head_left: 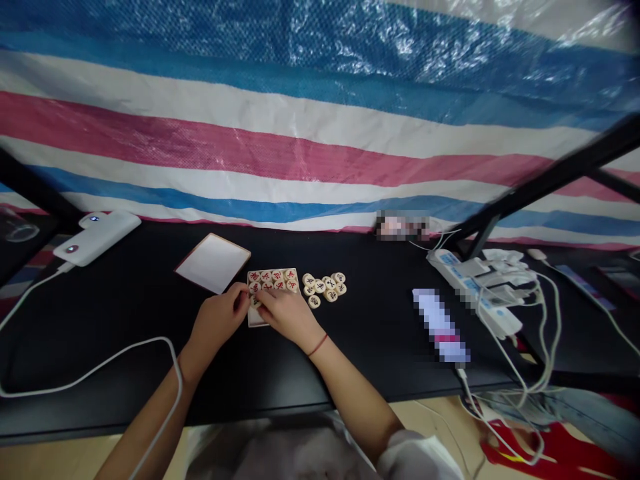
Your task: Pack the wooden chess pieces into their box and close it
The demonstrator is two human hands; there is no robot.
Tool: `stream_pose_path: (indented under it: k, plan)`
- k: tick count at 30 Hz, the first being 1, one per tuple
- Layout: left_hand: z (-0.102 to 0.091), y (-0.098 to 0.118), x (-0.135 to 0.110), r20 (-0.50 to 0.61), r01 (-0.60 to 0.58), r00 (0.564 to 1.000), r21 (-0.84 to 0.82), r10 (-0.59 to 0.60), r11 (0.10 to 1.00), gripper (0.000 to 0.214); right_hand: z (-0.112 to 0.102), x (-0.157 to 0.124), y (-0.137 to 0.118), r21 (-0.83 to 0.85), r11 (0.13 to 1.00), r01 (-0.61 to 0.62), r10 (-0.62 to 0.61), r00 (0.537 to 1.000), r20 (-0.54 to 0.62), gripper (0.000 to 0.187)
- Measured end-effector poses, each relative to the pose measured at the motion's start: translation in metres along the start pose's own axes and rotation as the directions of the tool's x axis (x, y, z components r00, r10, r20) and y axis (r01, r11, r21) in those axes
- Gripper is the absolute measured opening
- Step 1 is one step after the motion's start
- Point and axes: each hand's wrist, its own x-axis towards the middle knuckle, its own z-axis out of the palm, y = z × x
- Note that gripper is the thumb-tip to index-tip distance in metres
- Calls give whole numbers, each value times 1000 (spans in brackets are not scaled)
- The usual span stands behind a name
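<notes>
A small open box (pixel 258 321) of round Chinese chess pieces lies on the black table in front of me. Rows of pieces with red characters (pixel 277 275) fill its far part, while white bottom shows at the near left. One Chinese chess piece with a dark character (pixel 255 302) is pinched between my fingertips over the box's left side. My left hand (pixel 218 320) is closed against it from the left. From the right, my right hand (pixel 290 316) grips it too, covering part of the box. Several loose dark-lettered pieces (pixel 330 285) lie beside the box.
The box lid (pixel 214 263) rests behind my left hand. A white power bank (pixel 100 238) stands at left, its cable crossing over my left forearm. Right of me are a blurred phone (pixel 440 327) and a power strip (pixel 470 293) with tangled cables. Striped sheeting (pixel 300 133) hangs behind.
</notes>
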Motion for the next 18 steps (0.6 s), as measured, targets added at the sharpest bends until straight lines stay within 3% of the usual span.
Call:
stream_pose_path:
  k: [3, 6, 10, 13, 18]
  plan:
    - [0, 1, 0, 35, 2, 999, -30, -1, 1000, 20, -4, -2, 2, 56, 998, -11, 11, 1000, -11, 19]
    - [6, 0, 2, 51, -19, 998, -101, 24, 995, 14, -13, -10, 18, 198, 979, -41, 63, 992, -110, 19]
    - [13, -3, 2, 29, -56, 998, -181, 62, 982, 14, -29, -23, 52, 163, 956, -245, 279, 932, -234, 22]
    - [14, -4, 2, -3, -81, 997, -202, 82, 976, 20, -37, -27, 70, 53, 931, -361, 365, 917, -158, 31]
    - [15, 0, 2, -21, -129, 992, -195, 128, 972, 39, -41, -21, 74, -35, 923, -382, 383, 924, 1, 29]
